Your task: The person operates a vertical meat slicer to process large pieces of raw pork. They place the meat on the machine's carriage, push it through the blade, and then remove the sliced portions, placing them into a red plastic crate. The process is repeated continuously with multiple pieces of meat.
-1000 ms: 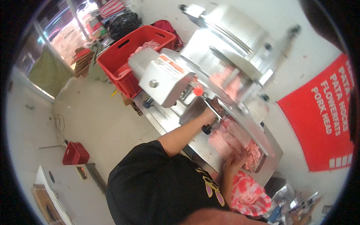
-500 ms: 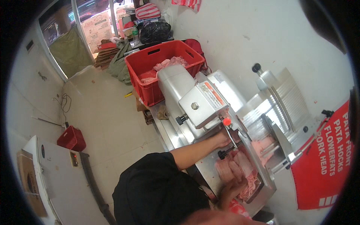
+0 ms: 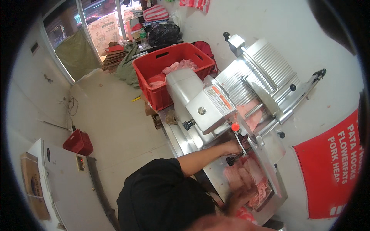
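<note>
A silver meat slicer [image 3: 210, 111] stands on a metal table along the wall. On its ribbed sliding carriage [image 3: 275, 63], a pale pink block of meat [image 3: 251, 115] lies against the blade side. My left hand [image 3: 232, 147], at the end of a bare forearm, reaches in behind the slicer's blade guard; its fingers are hidden there. Below it, thin slices of meat [image 3: 246, 173] lie in a loose pile on the slicer's base. My right hand [image 3: 242, 193] is over the near end of this pile, smeared by motion, so its fingers cannot be made out.
A red crate [image 3: 158, 99] with pieces of meat [image 3: 179, 66] sits beyond the slicer. A white appliance [image 3: 67, 183] and a small red bin [image 3: 79, 142] stand at the left. A red banner [image 3: 327, 188] hangs at the right. Flattened cardboard [image 3: 113, 61] is stacked by the glass door.
The carriage with the meat block has slid toward the far end of the slicer. My right hand has shifted slightly over the slices; my left hand stays behind the guard.
</note>
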`<action>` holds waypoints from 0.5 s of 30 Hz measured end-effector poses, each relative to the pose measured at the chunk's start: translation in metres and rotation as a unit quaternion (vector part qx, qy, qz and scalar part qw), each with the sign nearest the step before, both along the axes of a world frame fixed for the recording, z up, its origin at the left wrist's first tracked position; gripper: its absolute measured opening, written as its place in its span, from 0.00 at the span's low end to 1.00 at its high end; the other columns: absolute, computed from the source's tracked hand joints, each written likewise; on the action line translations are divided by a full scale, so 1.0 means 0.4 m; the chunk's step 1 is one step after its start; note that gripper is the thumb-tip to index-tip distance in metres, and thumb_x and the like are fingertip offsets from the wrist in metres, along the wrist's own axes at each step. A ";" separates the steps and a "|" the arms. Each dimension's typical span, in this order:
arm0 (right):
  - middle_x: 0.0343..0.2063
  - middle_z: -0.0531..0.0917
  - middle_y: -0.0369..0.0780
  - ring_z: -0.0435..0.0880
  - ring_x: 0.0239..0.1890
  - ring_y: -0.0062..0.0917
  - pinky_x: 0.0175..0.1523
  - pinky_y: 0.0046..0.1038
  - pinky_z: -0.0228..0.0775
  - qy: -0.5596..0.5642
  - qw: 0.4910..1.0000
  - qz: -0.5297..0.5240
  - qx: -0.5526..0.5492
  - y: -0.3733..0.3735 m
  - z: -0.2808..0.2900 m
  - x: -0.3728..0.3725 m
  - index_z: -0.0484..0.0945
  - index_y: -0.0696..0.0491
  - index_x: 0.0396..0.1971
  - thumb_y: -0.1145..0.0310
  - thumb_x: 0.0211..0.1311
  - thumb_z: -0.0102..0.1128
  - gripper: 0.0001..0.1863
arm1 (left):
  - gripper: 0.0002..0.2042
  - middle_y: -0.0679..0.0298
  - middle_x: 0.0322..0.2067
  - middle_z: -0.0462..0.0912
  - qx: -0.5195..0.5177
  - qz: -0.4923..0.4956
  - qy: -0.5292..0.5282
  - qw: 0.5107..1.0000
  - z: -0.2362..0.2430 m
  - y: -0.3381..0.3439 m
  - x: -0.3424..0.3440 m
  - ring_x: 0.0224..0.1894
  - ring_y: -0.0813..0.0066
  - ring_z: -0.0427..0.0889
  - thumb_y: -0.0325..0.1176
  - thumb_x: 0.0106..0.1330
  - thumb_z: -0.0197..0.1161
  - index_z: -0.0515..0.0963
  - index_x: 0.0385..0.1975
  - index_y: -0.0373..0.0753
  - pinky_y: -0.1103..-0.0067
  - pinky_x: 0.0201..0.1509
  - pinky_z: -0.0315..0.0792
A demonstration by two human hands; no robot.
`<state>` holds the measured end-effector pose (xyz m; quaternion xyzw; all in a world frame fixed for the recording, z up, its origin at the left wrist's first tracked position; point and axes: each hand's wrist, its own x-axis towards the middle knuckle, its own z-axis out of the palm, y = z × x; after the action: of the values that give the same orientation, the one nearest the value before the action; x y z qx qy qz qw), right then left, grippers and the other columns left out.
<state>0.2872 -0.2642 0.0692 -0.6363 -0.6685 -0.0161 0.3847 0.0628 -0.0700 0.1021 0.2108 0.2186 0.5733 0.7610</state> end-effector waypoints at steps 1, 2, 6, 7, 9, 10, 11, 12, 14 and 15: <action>0.56 0.70 0.55 0.70 0.59 0.51 0.64 0.49 0.62 -0.005 1.000 -0.012 -0.005 -0.008 0.010 -0.003 0.65 0.64 0.63 0.74 0.72 0.50 0.22 | 0.12 0.63 0.40 0.82 0.000 -0.002 0.002 1.000 0.001 -0.002 0.009 0.39 0.71 0.82 0.38 0.74 0.60 0.76 0.52 0.40 0.74 0.36 0.78; 0.56 0.70 0.55 0.70 0.59 0.50 0.64 0.48 0.62 -0.001 1.000 -0.003 0.004 -0.014 0.004 0.002 0.65 0.64 0.63 0.74 0.72 0.50 0.22 | 0.13 0.63 0.40 0.82 -0.002 -0.005 0.003 1.000 -0.001 -0.007 0.013 0.39 0.71 0.82 0.38 0.74 0.60 0.76 0.52 0.40 0.74 0.36 0.78; 0.56 0.71 0.54 0.71 0.58 0.49 0.66 0.46 0.62 0.010 0.999 -0.001 0.049 -0.026 -0.012 -0.013 0.66 0.64 0.62 0.72 0.72 0.50 0.22 | 0.14 0.63 0.41 0.82 -0.005 -0.015 0.017 1.000 -0.010 -0.008 0.018 0.40 0.71 0.82 0.38 0.74 0.60 0.76 0.53 0.40 0.74 0.37 0.78; 0.57 0.72 0.53 0.71 0.58 0.48 0.66 0.46 0.62 0.009 0.998 -0.006 0.062 -0.012 -0.006 -0.033 0.67 0.63 0.62 0.73 0.71 0.51 0.22 | 0.14 0.63 0.42 0.82 -0.002 -0.010 0.025 1.000 -0.012 0.004 0.003 0.40 0.71 0.82 0.39 0.74 0.60 0.75 0.53 0.39 0.74 0.37 0.78; 0.57 0.73 0.53 0.71 0.60 0.48 0.69 0.47 0.60 0.062 0.998 0.007 0.009 0.015 -0.020 -0.050 0.68 0.63 0.61 0.73 0.68 0.54 0.23 | 0.14 0.63 0.42 0.82 0.007 -0.010 0.048 0.999 -0.030 0.026 -0.019 0.40 0.72 0.82 0.39 0.74 0.60 0.75 0.54 0.39 0.74 0.37 0.78; 0.58 0.74 0.53 0.71 0.61 0.48 0.70 0.48 0.59 0.059 0.998 0.006 -0.001 0.028 -0.022 -0.048 0.68 0.63 0.61 0.74 0.67 0.55 0.23 | 0.15 0.63 0.42 0.82 0.012 -0.004 0.061 0.998 -0.039 0.036 -0.040 0.40 0.72 0.82 0.39 0.74 0.60 0.75 0.54 0.39 0.75 0.37 0.78; 0.57 0.74 0.53 0.71 0.61 0.48 0.71 0.49 0.58 -0.011 1.000 -0.017 0.012 0.040 -0.011 -0.072 0.68 0.63 0.61 0.74 0.65 0.56 0.24 | 0.15 0.63 0.43 0.82 0.017 0.002 0.073 0.997 -0.050 0.046 -0.061 0.40 0.72 0.82 0.39 0.74 0.60 0.75 0.54 0.39 0.75 0.38 0.78; 0.57 0.74 0.54 0.70 0.62 0.49 0.70 0.51 0.58 -0.035 0.999 -0.004 0.026 0.050 -0.013 -0.085 0.68 0.63 0.61 0.75 0.64 0.57 0.25 | 0.15 0.63 0.43 0.82 0.022 0.008 0.083 0.996 -0.054 0.053 -0.088 0.41 0.72 0.82 0.39 0.74 0.60 0.75 0.54 0.39 0.75 0.38 0.78; 0.57 0.74 0.55 0.70 0.63 0.52 0.70 0.52 0.58 -0.035 0.999 -0.002 0.033 0.045 -0.026 -0.109 0.67 0.63 0.62 0.76 0.64 0.59 0.26 | 0.16 0.63 0.43 0.82 0.030 0.015 0.106 0.994 -0.063 0.068 -0.120 0.41 0.72 0.82 0.40 0.74 0.61 0.75 0.55 0.38 0.75 0.38 0.78; 0.57 0.73 0.55 0.69 0.63 0.53 0.70 0.52 0.58 -0.013 1.000 -0.016 0.020 0.012 -0.018 -0.107 0.67 0.63 0.62 0.76 0.63 0.60 0.27 | 0.16 0.62 0.44 0.82 0.026 0.008 0.115 0.993 -0.070 0.070 -0.117 0.41 0.72 0.82 0.40 0.74 0.61 0.75 0.55 0.38 0.75 0.38 0.78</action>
<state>0.2446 -0.2595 0.0621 -0.6389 -0.6627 -0.0437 0.3882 0.0159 -0.0418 0.0742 0.2932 0.2913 0.5569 0.7204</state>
